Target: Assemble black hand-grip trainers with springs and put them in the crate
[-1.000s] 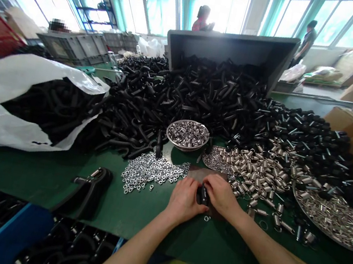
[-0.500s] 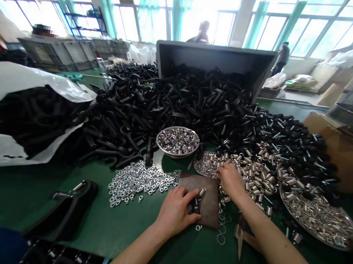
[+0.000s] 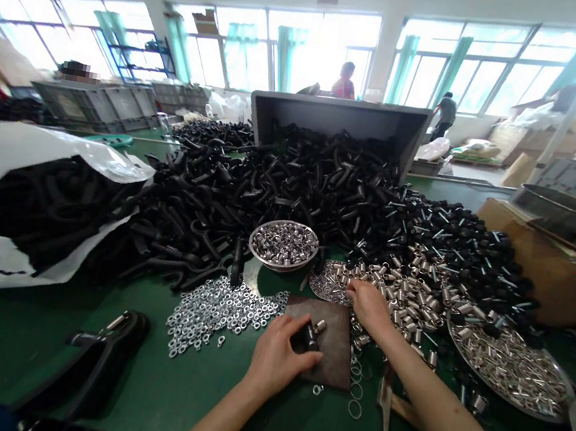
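My left hand [image 3: 279,351] rests at the dark metal plate [image 3: 331,364], thumb and fingers closed around a small black cylindrical part [image 3: 310,337]. A short metal coil spring [image 3: 320,326] sits at the upper end of that part. Farther out, my right hand [image 3: 370,309] has its fingertips pinched together over a shallow dish of small shiny metal pieces [image 3: 332,275]; anything between them is too small to make out. Loose coil springs [image 3: 412,297] lie beside and beyond the right hand. Metal nuts [image 3: 226,312] are spread left of the plate, and a single nut [image 3: 317,390] lies at its near edge.
A bowl of metal collars [image 3: 284,245] stands before a heap of black handles [image 3: 294,179] spilling from a grey crate [image 3: 340,109]. Pliers [image 3: 383,411] and thin rings [image 3: 356,398] lie near my right forearm. A dish of pins [image 3: 512,366] is right; an assembled black clamp [image 3: 100,361] is left.
The camera view has tilted up slightly, so the table appears lower. The black part and spring in my left hand lean over more. My right hand stays at the dish.
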Demonstrator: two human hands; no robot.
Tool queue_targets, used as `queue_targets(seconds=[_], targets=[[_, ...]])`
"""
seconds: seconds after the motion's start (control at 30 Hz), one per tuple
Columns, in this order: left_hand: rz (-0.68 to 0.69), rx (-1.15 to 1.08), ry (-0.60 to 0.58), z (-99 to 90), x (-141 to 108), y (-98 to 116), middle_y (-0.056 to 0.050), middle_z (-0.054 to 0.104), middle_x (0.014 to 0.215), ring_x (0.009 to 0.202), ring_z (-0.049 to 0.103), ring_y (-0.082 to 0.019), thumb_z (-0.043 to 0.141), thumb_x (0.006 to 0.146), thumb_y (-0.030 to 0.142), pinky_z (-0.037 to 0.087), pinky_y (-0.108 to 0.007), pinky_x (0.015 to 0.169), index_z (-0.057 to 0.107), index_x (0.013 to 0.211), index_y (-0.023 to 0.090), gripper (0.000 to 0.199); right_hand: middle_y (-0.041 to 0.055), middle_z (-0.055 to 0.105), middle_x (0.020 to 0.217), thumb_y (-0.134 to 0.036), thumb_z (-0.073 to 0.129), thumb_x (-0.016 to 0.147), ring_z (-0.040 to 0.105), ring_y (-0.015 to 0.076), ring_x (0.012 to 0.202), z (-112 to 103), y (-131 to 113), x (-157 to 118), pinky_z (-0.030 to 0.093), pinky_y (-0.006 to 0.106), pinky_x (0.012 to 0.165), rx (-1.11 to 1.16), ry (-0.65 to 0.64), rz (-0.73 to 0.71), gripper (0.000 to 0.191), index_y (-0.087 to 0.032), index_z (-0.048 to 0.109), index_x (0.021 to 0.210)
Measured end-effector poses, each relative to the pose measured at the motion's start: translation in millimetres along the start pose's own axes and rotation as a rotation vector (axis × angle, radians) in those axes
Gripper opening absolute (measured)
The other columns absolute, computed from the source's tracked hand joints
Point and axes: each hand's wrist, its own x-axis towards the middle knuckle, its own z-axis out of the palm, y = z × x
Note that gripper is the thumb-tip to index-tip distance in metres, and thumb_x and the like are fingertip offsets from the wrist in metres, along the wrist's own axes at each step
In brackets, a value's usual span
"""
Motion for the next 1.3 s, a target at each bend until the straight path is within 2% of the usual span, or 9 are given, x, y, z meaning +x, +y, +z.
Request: queue_targets(seconds=[0.1,0.27,0.43,0.67,0.87,1.03,1.13,1.23,1.3], targets=[[-0.270,-0.498,-0.007,-6.7,1,7,-0.007,0.060,0.104,0.095,0.056,-0.022,0.074,0.064,0.041,0.045,-0.036,0.087,0.060,0.116,0.021,0.058,0.0037,0.069,0.084,-0.024,0.050,0.083,0.063,0.0162,0.078,-6,-13,-20,0.047,0.028,0.070,0.202,-0.008,-0.004,0.017,-0.018,0.064,0.089],[-0.653,-1.230,-0.046,-12.3,-3,15,-0.004,0.060,0.081,0.069,0.058,-0.014,0.063,0.075,0.046,0.052,-0.026,0.060,0.062,0.103,0.018,0.040,0.0018,0.069,0.081,-0.034,0.055,0.080,0.064,0.0168,0.074,-12,-50,-70,0.048,0.028,0.067,0.508,-0.003,-0.033,0.018,-0.019,0.066,0.083],[-0.792,-1.461,-0.098,-13.8,-12,21,-0.005,0.059,0.076,0.062,0.059,-0.013,0.059,0.079,0.046,0.053,-0.025,0.056,0.061,0.092,0.013,0.035,0.0012,0.064,0.078,-0.022,0.061,0.079,0.060,0.0163,0.077,-9,-73,-92,0.045,0.029,0.072,0.592,0.143,-0.206,0.007,-0.021,0.064,0.073],[-0.782,-1.517,-0.159,-15.5,-18,24,-0.003,0.060,0.072,0.060,0.059,-0.012,0.059,0.080,0.043,0.054,-0.025,0.056,0.062,0.089,0.012,0.032,0.0015,0.062,0.077,-0.018,0.059,0.081,0.058,0.0160,0.075,-3,-76,-88,0.044,0.029,0.070,0.530,0.144,-0.277,0.008,-0.020,0.062,0.074],[-0.675,-1.337,-0.204,-21.3,-17,17,-0.005,0.065,0.079,0.069,0.060,-0.015,0.064,0.076,0.042,0.053,-0.027,0.061,0.065,0.099,0.015,0.036,0.0020,0.061,0.077,-0.016,0.056,0.082,0.057,0.0151,0.074,-10,-71,-86,0.045,0.027,0.067,0.406,0.108,-0.378,0.009,-0.019,0.061,0.076],[-0.399,-0.906,-0.394,-32.2,-3,12,-0.009,0.068,0.101,0.087,0.062,-0.021,0.069,0.070,0.035,0.048,-0.031,0.077,0.066,0.108,0.014,0.043,0.0102,0.061,0.114,-0.020,0.048,0.088,0.055,0.0219,0.101,-13,-58,-72,0.044,0.035,0.081,-0.030,0.125,-0.742,0.026,-0.022,0.061,0.110],[-0.209,-0.557,-0.356,-30.1,4,8,-0.006,0.068,0.104,0.098,0.058,-0.025,0.073,0.063,0.034,0.041,-0.037,0.091,0.066,0.108,0.018,0.048,0.0124,0.064,0.109,-0.018,0.039,0.092,0.056,0.0214,0.097,-1,-47,-62,0.043,0.036,0.077,-0.226,0.075,-0.930,0.027,-0.017,0.064,0.104],[-0.010,-0.128,-0.250,-22.7,2,4,-0.007,0.065,0.101,0.098,0.055,-0.029,0.077,0.057,0.042,0.040,-0.040,0.090,0.064,0.113,0.021,0.061,0.0120,0.068,0.093,-0.016,0.037,0.092,0.058,0.0191,0.083,14,-39,-58,0.042,0.033,0.068,-0.313,0.025,-1.014,0.028,-0.013,0.065,0.097],[0.104,0.107,-0.202,-17.8,-4,2,-0.008,0.063,0.099,0.097,0.053,-0.029,0.076,0.058,0.045,0.040,-0.041,0.089,0.060,0.118,0.023,0.066,0.0124,0.068,0.095,-0.015,0.039,0.091,0.057,0.0195,0.083,19,-37,-59,0.041,0.032,0.066,-0.325,0.013,-1.025,0.027,-0.013,0.065,0.098]])
